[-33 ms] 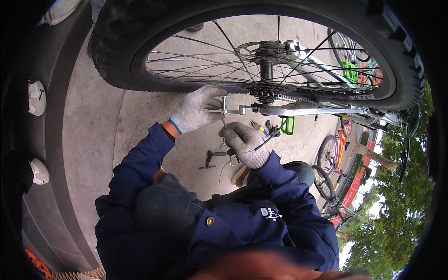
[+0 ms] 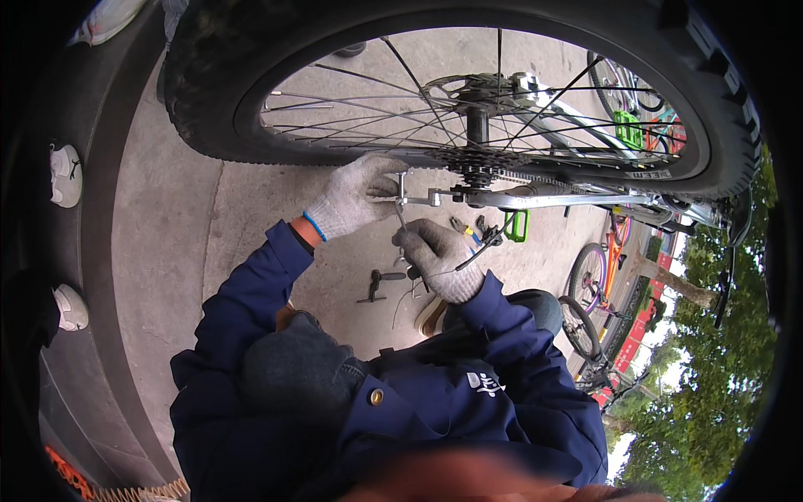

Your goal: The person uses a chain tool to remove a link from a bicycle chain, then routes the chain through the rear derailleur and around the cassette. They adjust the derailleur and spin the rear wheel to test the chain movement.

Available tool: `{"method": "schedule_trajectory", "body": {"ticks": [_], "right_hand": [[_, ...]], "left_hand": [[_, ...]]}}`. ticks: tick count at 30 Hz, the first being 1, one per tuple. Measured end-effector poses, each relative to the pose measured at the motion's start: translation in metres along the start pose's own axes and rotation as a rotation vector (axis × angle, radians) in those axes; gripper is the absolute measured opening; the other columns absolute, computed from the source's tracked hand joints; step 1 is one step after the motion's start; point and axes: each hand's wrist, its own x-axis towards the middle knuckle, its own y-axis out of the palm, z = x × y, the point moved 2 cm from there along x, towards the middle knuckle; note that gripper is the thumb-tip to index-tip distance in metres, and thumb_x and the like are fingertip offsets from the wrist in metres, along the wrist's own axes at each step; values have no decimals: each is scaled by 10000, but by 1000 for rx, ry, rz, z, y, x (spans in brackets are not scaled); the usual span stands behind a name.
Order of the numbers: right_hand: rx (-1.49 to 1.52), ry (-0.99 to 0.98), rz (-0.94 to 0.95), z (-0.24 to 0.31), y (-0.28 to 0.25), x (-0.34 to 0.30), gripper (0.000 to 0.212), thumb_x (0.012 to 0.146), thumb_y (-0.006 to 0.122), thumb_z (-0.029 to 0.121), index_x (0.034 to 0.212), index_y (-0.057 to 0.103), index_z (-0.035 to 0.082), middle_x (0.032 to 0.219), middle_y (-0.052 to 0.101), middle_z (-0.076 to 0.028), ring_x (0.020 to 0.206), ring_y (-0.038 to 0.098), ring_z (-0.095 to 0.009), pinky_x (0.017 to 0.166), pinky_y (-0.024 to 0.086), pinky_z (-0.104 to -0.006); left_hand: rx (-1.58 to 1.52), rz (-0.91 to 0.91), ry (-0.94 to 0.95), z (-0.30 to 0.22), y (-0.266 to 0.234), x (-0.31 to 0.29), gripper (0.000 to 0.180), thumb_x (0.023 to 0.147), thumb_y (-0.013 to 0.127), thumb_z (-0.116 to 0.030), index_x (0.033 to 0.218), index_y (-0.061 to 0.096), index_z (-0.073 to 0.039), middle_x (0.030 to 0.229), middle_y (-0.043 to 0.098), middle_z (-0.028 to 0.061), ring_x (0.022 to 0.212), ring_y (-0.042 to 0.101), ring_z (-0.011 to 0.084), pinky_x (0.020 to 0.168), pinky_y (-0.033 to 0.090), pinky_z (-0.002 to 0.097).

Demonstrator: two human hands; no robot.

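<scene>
A bicycle's rear wheel [image 2: 209, 92] fills the upper view, with its cassette [image 2: 477, 163] and the silver frame end [image 2: 502, 199] below it. A silver metal fitting with a short crossbar [image 2: 402, 188] reaches left from the frame end. My left hand [image 2: 355, 197], in a grey knit glove, closes its fingertips on that fitting. Just below, my gloved right hand [image 2: 439, 255] is closed on a thin metal-shafted tool [image 2: 400, 216]. The shaft points up to the fitting; its exact kind and tip are too small to tell.
On the concrete lie a dark T-shaped tool [image 2: 376, 284], yellow-handled pliers [image 2: 462, 227] and a derailleur [image 2: 489, 231] on a black cable. A green pedal [image 2: 518, 226] is beside them. More bicycles [image 2: 590, 276] stand at right. Another person's shoes [image 2: 65, 176] show at left.
</scene>
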Motion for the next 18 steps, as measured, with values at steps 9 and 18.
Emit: {"method": "schedule_trajectory", "body": {"ticks": [9,18], "right_hand": [[-87,-66,-20,-5,2,3,317,1108,598,293,1189,744,25,874,731,-41,739,676,-93,677,555,-266],[-110,-28,19,-5,-5,8,312,1102,611,284,1196,741,16,899,743,-50,750,682,-107,698,568,-278]], "left_hand": [[-13,-13,0,3,1,-1,615,851,867,-5,1411,625,-84,1360,643,65,1104,736,184,953,655,350],[23,-23,24,-1,1,-1,648,824,854,70,1417,618,-38,1402,625,94,1139,751,214,953,658,354]]}}
